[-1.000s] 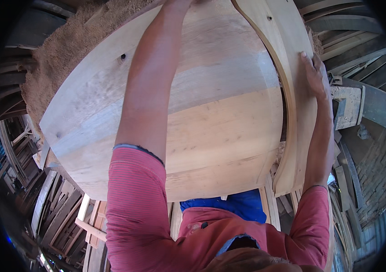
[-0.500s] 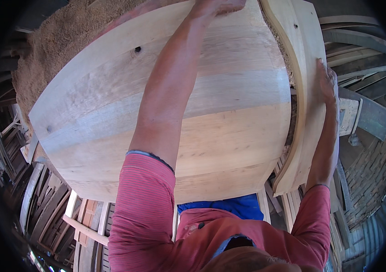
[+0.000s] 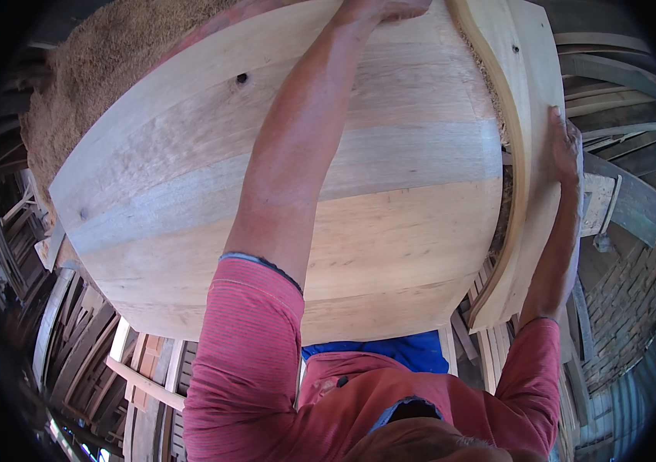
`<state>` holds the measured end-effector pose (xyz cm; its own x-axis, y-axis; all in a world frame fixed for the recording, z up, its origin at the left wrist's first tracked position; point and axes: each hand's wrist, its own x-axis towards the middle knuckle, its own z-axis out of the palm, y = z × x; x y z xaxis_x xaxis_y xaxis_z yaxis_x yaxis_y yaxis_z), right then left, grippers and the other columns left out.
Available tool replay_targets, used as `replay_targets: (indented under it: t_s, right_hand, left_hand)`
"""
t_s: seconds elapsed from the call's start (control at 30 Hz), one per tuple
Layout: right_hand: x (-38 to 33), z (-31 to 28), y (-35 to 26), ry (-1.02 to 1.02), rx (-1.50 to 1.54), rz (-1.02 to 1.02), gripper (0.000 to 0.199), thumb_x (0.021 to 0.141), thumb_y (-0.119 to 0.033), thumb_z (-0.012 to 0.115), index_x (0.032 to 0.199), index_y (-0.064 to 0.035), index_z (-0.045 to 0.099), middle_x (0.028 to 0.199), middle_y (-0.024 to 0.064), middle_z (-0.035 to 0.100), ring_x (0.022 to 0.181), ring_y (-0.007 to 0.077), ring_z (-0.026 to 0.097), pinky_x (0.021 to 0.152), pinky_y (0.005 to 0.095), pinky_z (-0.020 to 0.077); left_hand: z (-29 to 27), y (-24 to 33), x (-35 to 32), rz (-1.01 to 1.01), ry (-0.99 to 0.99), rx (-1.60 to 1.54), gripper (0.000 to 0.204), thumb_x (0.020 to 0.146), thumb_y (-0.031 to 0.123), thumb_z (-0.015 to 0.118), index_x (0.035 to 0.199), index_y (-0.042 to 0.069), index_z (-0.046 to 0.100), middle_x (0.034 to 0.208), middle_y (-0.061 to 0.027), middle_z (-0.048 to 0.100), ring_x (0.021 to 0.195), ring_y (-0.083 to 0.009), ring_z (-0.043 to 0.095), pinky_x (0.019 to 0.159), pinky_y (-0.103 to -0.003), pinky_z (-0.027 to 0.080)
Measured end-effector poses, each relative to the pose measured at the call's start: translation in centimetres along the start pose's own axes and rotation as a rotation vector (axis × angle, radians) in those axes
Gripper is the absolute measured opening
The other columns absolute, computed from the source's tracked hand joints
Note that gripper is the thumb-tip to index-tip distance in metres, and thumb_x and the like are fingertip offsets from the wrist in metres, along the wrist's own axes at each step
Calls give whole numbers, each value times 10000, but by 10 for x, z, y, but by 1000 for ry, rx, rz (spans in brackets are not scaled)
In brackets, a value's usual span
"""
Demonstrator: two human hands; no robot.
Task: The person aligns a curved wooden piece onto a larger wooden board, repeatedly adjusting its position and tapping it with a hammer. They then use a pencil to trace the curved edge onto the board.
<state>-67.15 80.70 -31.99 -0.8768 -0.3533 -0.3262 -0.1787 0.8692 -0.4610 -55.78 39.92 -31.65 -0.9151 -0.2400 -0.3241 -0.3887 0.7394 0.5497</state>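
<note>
A broad pale panel [image 3: 389,239] made of joined wooden planks lies in front of me, with a dark knot near its far left part. Along its right side runs a long wooden board [image 3: 536,162] with a wavy inner edge, separated from the panel by a narrow gap. My right hand [image 3: 567,150] holds this board's outer edge, thumb uppermost; the other fingers are partly hidden. Across the panel stretches my left arm. At the top of the picture, my left hand [image 3: 403,9] rests over the panel's far part, its fingers cut off by the frame.
Brown sawdust or shavings [image 3: 104,77] are heaped beyond the panel at the far left. Curved wood offcuts [image 3: 85,346] crowd the lower left, and more curved planks [image 3: 613,100] are stacked at right. A brick-like surface [image 3: 628,300] lies at the lower right.
Both hands, the panel and the wavy-edged board appear slightly farther right in the picture. My right hand keeps its place on the board's outer edge.
</note>
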Motion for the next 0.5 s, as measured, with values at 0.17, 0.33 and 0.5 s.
replay_targets:
  t_s: [0.17, 0.33, 0.5]
  right_hand:
    - [14, -1, 38, -13, -127, -70, 716, 1014, -609, 446, 1285, 29, 627, 1224, 273, 645, 1201, 384, 559, 1038, 458, 403]
    - [14, 2, 29, -3, -199, 43, 799, 982, -678, 435, 1324, 29, 579, 1293, 323, 549, 1260, 408, 462, 1087, 482, 344]
    - [8, 6, 15, 103, -213, -77, 747, 1018, -637, 424, 1056, 67, 670, 855, 245, 604, 807, 339, 522, 806, 453, 440]
  left_hand:
    - [2, 0, 4, 25, 27, 29, 428, 996, 359, 432, 1193, 104, 713, 1256, -183, 686, 1180, -382, 648, 1014, -508, 499]
    - [-5, 1, -2, 24, 12, 7, 429, 988, 366, 438, 1191, 108, 713, 1255, -186, 686, 1181, -383, 647, 1014, -507, 499]
    - [-3, -2, 1, 25, 32, 23, 408, 975, 343, 444, 1143, 93, 719, 1219, -193, 698, 1148, -375, 662, 993, -508, 505]
